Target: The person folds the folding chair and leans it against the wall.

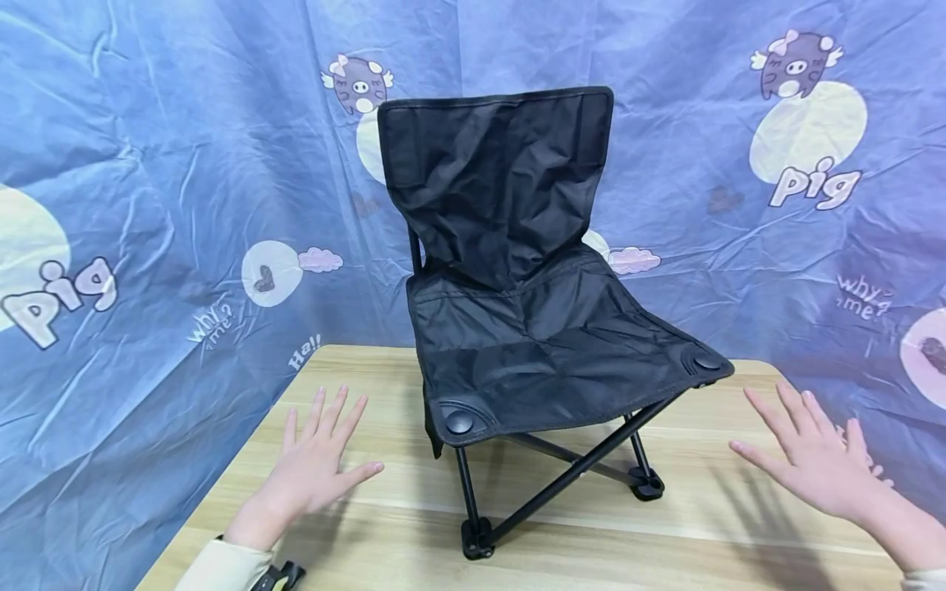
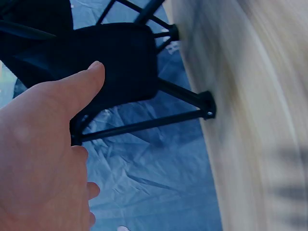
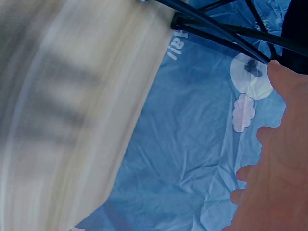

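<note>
A black folding chair (image 1: pixel 517 353) stands unfolded on the wooden table, its fabric back upright and its seat stretched over crossed metal legs. To the left of it my left hand (image 1: pixel 314 468) hovers with fingers spread, touching nothing. My right hand (image 1: pixel 824 468) is raised on the chair's other side, fingers also spread and apart from it. In the left wrist view, the thumb of my left hand (image 2: pixel 43 139) overlaps the dark chair fabric (image 2: pixel 120 62) behind it. The right wrist view has my right hand (image 3: pixel 279 159) at the edge, with chair legs (image 3: pixel 226 33) beyond.
The pale wooden table (image 1: pixel 369 525) spreads beneath the chair, and both hands cast shadows on it. A blue cloth (image 1: pixel 222 123) printed with pigs and lettering hangs behind and at both sides. A black strap (image 1: pixel 277 576) shows at the left wrist.
</note>
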Action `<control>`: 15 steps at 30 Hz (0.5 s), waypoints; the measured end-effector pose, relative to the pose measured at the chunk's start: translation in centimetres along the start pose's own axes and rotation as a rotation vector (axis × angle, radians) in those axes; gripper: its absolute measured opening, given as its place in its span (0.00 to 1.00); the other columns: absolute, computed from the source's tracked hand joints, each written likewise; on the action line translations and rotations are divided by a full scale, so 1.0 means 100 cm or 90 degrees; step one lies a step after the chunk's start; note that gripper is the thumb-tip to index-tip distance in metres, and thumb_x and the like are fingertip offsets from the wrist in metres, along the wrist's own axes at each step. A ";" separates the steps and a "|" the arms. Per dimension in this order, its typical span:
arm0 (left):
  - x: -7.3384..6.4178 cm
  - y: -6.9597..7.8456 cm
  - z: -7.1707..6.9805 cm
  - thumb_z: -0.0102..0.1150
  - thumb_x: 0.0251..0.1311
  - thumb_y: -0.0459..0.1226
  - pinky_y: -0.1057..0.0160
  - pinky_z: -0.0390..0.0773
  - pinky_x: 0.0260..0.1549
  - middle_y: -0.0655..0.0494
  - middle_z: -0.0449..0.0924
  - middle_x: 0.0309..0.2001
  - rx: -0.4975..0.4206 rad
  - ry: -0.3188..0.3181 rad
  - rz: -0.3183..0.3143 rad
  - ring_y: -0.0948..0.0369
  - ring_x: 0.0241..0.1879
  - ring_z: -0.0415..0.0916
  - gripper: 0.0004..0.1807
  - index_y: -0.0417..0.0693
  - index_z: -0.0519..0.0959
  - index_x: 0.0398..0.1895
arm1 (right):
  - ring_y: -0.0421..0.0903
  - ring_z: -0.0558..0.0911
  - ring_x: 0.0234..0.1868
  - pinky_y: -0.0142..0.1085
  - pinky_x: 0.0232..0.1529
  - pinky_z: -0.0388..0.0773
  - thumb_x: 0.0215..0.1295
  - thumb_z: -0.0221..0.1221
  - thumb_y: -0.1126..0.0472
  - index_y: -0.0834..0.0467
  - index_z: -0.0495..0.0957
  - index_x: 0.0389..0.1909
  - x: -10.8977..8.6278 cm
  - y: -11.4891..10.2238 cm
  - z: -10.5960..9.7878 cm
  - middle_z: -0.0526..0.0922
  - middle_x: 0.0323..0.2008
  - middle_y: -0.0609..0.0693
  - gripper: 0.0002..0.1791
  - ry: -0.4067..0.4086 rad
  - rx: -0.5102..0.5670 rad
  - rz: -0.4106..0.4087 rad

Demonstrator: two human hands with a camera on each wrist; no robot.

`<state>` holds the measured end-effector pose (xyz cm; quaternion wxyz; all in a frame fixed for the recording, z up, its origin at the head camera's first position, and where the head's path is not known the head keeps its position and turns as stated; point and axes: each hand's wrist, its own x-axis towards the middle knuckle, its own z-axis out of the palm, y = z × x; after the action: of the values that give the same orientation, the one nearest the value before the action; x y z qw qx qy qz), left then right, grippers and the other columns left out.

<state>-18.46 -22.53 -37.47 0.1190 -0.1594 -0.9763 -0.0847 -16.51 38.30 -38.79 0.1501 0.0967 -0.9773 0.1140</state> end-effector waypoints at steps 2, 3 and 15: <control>0.001 0.002 -0.002 0.55 0.60 0.66 0.27 0.33 0.68 0.40 0.46 0.77 -0.001 0.001 0.005 0.36 0.75 0.36 0.50 0.48 0.56 0.78 | 0.71 0.29 0.73 0.74 0.58 0.11 0.71 0.54 0.44 0.48 0.37 0.80 0.001 -0.003 -0.005 0.29 0.77 0.65 0.47 -0.007 -0.001 0.003; 0.001 0.003 -0.003 0.55 0.60 0.66 0.27 0.33 0.68 0.40 0.46 0.77 -0.001 0.001 0.008 0.37 0.75 0.36 0.50 0.49 0.55 0.78 | 0.71 0.29 0.74 0.73 0.58 0.11 0.72 0.54 0.44 0.48 0.37 0.80 0.002 -0.005 -0.007 0.30 0.77 0.66 0.47 -0.011 0.001 0.005; 0.002 0.019 -0.018 0.55 0.61 0.65 0.29 0.37 0.69 0.42 0.46 0.78 -0.026 0.026 0.041 0.39 0.76 0.38 0.50 0.51 0.52 0.79 | 0.70 0.32 0.75 0.75 0.61 0.16 0.71 0.55 0.48 0.50 0.43 0.80 0.010 -0.010 -0.022 0.41 0.75 0.72 0.44 0.033 0.031 -0.008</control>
<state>-17.62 -21.09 -35.45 0.1381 -0.1917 -0.9661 -0.1039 -16.65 37.73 -36.24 0.1735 0.1034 -0.9695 0.1389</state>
